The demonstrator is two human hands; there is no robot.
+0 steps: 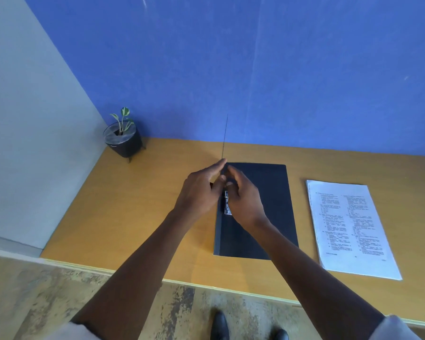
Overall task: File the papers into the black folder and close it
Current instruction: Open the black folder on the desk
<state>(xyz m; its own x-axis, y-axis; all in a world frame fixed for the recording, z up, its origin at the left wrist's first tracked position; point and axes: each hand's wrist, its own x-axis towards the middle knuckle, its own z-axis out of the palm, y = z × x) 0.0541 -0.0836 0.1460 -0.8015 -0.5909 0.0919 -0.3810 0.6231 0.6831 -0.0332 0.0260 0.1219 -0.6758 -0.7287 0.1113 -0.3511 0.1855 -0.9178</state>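
Note:
The black folder (263, 212) lies in the middle of the wooden desk. Its front cover (225, 136) stands upright, seen edge-on as a thin dark line. My left hand (199, 192) holds that cover from the left, fingers stretched along it. My right hand (245, 200) rests on the folder's inner side. Its fingertips pinch the upper end of the metal clip (227, 207) by the spine. A stack of printed papers (349, 227) lies flat on the desk to the right of the folder, apart from it.
A small plant in a black pot (123, 138) stands in the back left corner of the desk (133, 217). A blue wall runs behind and a grey partition to the left. My shoes show on the floor below the desk's front edge.

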